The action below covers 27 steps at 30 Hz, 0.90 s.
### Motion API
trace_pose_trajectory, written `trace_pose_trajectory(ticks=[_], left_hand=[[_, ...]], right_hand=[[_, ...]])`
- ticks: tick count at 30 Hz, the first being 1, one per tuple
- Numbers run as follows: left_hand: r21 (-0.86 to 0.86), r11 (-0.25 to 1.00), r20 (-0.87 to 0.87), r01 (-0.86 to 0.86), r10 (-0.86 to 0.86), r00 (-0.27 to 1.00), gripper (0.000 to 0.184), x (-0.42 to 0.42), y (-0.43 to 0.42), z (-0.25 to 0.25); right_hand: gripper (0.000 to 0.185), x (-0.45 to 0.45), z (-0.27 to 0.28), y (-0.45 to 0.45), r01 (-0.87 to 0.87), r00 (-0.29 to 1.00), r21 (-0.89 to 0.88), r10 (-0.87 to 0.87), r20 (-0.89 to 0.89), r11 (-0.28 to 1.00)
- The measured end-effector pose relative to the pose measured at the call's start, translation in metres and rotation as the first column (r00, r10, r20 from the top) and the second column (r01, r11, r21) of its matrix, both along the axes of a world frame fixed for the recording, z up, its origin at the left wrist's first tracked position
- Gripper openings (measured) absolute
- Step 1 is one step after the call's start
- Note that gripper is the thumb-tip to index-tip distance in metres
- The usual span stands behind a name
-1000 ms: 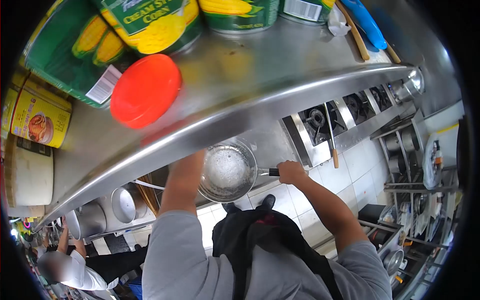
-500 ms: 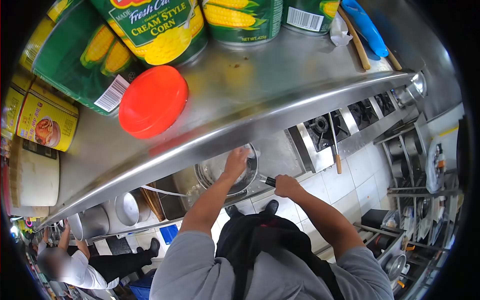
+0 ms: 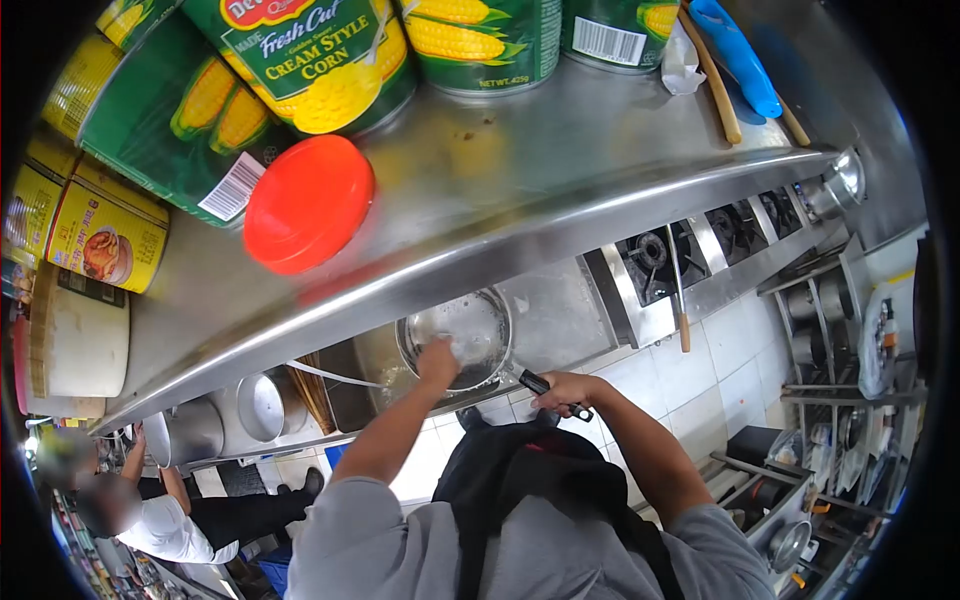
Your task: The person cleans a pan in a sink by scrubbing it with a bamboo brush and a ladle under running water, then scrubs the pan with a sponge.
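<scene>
A round metal pan (image 3: pixel 483 325) with a wet, shiny inside sits over the steel counter below the shelf. My right hand (image 3: pixel 566 390) is closed round its black handle (image 3: pixel 534 381), whose end sticks out past the fingers. Inside the pan, near its lower left side, is my left hand (image 3: pixel 437 362), curled with the fingers pointing down. Motion blurs those fingertips, and what they hold cannot be made out.
Above, a steel shelf carries corn cans (image 3: pixel 310 60), a red lid (image 3: pixel 309 204) and a blue-handled tool (image 3: pixel 735 55). Gas burners (image 3: pixel 655 255) with a long-handled utensil lie right. Metal pots (image 3: pixel 265 405) and a co-worker (image 3: pixel 170 525) are at left.
My left hand has moved from the pan's far right side to its lower left. The handle has swung down and left, and my right hand with it.
</scene>
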<state>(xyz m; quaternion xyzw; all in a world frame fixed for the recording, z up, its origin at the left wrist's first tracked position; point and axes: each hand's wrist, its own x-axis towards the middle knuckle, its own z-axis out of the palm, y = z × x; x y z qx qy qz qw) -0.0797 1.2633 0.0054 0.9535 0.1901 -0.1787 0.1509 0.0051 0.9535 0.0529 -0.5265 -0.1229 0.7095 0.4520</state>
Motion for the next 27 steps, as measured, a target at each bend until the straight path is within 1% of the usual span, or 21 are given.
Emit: trace_pose_trajectory(ticks=[1,2,3,4,6,8,9,10,11,13,14,16,17,18,19,20,22,23,24,26,27], left_hand=[[-0.032,0.992,0.114,-0.119,0.122,0.986,0.03,0.004,-0.007,-0.011],[-0.084,0.968,0.223,-0.236,0.25,0.942,0.028,0.007,-0.01,-0.027],[-0.178,0.885,0.293,-0.43,0.465,0.835,0.025,0.021,0.002,-0.033],[-0.185,0.879,0.292,-0.44,0.476,0.829,0.025,0.031,0.009,-0.039],[-0.333,0.829,0.453,-0.449,0.558,0.696,0.025,0.043,0.02,-0.03],[-0.093,0.949,0.551,-0.3,0.3,0.778,0.034,0.053,0.018,-0.109],[-0.047,0.985,0.653,-0.164,0.155,0.741,0.037,0.051,-0.002,-0.1],[0.013,0.999,0.739,-0.03,0.01,0.674,0.041,0.042,-0.02,-0.084],[0.007,0.999,0.74,-0.042,0.023,0.672,0.041,0.025,-0.026,-0.074],[-0.208,0.962,0.593,0.178,-0.021,0.805,0.034,-0.001,-0.03,-0.061],[-0.212,0.961,0.601,0.18,-0.017,0.799,0.034,-0.001,-0.014,-0.07],[0.018,0.997,0.628,0.075,-0.07,0.775,0.025,-0.004,0.016,-0.12],[0.008,0.997,0.628,0.075,-0.063,0.776,0.025,0.012,0.016,-0.139],[-0.143,0.988,0.56,-0.055,0.126,0.819,0.024,0.038,0.015,-0.155],[-0.288,0.939,0.462,-0.186,0.307,0.832,0.023,0.056,0.002,-0.164],[-0.298,0.936,0.46,-0.185,0.311,0.832,0.023,0.063,-0.021,-0.153],[-0.216,0.97,0.668,0.114,0.062,0.742,0.023,0.067,-0.061,-0.096],[-0.241,0.947,0.678,0.211,0.008,0.735,0.024,0.049,-0.068,-0.072],[-0.258,0.916,0.695,0.306,-0.044,0.718,0.024,0.027,-0.071,-0.061],[-0.276,0.896,0.496,0.347,-0.177,0.85,0.018,-0.013,-0.042,-0.066],[-0.235,0.941,0.327,0.243,-0.159,0.932,0.022,-0.02,-0.022,-0.049]], right_hand=[[0.03,-0.002,0.002,0.002,-0.029,0.999,0.005,0.028,0.014,1.0],[0.03,-0.005,0.006,0.004,-0.036,0.999,-0.002,0.036,0.017,0.999],[0.03,-0.009,0.009,0.007,-0.05,0.992,-0.06,0.057,0.111,0.997],[0.029,-0.012,0.011,0.01,-0.063,0.975,-0.114,0.085,0.204,0.991],[0.029,-0.016,0.008,0.017,-0.11,0.977,-0.1,0.126,0.171,0.989],[0.029,-0.022,-0.004,0.025,0.006,0.997,-0.058,-0.001,0.082,0.998],[0.029,-0.022,-0.009,0.026,0.016,0.994,-0.044,-0.011,0.107,0.999],[0.029,-0.023,-0.008,0.026,0.003,0.995,-0.049,0.002,0.103,0.999],[0.026,-0.022,-0.003,0.025,0.04,0.996,-0.062,-0.035,0.08,0.997],[0.025,-0.017,0.012,0.017,0.085,0.995,-0.056,-0.082,0.056,0.995],[0.026,-0.017,0.02,0.011,0.06,0.996,-0.084,-0.054,0.075,0.995],[0.027,-0.017,0.026,-0.002,0.059,0.998,-0.142,-0.058,0.012,0.988],[0.027,-0.021,0.026,-0.003,0.058,0.998,-0.152,-0.057,0.011,0.987],[0.027,-0.025,0.024,-0.001,0.059,0.997,-0.157,-0.052,0.049,0.986],[0.026,-0.029,0.025,-0.002,0.065,0.994,-0.169,-0.05,0.093,0.983],[0.026,-0.029,0.029,-0.001,0.066,0.994,-0.18,-0.05,0.095,0.981],[0.026,-0.026,0.039,0.004,0.064,0.991,-0.242,-0.032,0.131,0.968],[0.026,-0.024,0.034,0.0,0.093,0.993,-0.226,-0.072,0.096,0.97],[0.026,-0.02,0.029,-0.002,0.093,0.992,-0.222,-0.07,0.108,0.971],[0.027,-0.023,0.021,-0.01,0.084,0.996,-0.152,-0.081,0.029,0.985],[0.026,-0.026,0.029,-0.008,0.096,0.994,-0.113,-0.101,-0.041,0.989]])
